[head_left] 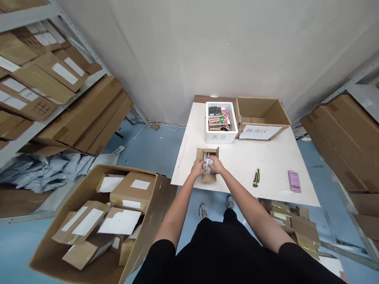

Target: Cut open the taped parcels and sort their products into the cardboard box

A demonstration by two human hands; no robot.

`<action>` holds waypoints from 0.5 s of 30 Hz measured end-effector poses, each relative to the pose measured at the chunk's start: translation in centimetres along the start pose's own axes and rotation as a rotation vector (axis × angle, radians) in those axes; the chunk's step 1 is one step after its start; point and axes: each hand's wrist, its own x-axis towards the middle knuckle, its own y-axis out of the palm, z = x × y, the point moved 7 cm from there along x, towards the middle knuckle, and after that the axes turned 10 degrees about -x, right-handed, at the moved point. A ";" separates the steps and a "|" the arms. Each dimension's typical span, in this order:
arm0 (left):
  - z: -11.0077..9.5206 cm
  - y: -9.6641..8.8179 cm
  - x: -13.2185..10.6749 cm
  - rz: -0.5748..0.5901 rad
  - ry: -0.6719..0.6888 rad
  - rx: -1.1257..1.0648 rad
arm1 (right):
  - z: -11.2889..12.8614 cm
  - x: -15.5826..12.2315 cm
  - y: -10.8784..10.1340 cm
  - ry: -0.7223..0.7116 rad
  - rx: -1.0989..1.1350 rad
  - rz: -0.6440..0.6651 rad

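At the near edge of the white table (242, 165), we are working over 1 small open cardboard box (209, 177). Our left hand (197, 168) and our right hand (215, 164) are both gripping 1 white wrapped bundle (209, 164), which is sitting inside that box. At the table's far edge, 1 white foam box (221, 138) is holding a stack of colourful printed items (218, 118), and 1 open carton (263, 106) is standing just beside it, bearing 1 paper sign (259, 132). Toward the table's right side, 1 utility knife (256, 178) and 1 blurred pink item (294, 181) are lying apart. Left of the table, 1 large carton (148, 232) is holding at least 4 parcels (133, 189) on the floor.
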 end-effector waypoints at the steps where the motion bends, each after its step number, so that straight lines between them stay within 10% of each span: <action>1: 1.3 1.2 -1.1 0.031 -0.064 0.080 | -1.0 -1.2 1.3 0.067 -0.121 0.070; 6: 3.9 6.4 -4.3 0.044 -0.113 0.218 | -6.0 -8.0 5.4 0.268 -0.324 0.280; 15: -2.4 10.7 -5.0 -0.113 0.107 0.204 | -10.7 -14.1 2.0 0.372 -0.288 -0.068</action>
